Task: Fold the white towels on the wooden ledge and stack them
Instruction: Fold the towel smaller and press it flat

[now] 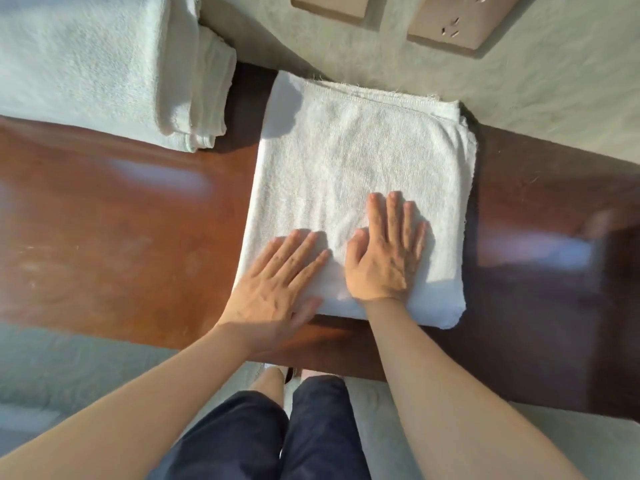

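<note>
Both hands, left hand (277,271) and right hand (384,258), fingers spread, press the folded towel (346,161); smooth toward twelve o'clock before stacking on the pile (104,64) at ten o'clock.

Wooden ledge (121,237) under white towels (346,168)

Single view, head-worn, wide-angle. Looks steeply down, nearly straight, from above the person's own body: dark trousers (277,434) fill the bottom centre of the frame, both forearms run up from the lower corners. Camera sits close; the wooden ledge (114,233) crosses the middle of the frame from left to right, its edges bowed by the lens. The wall (519,84) with its socket plates (460,19) fills the upper right, so the view faces toward the wall. Edges of the frame are slightly blurred. No second view to compare.
</note>
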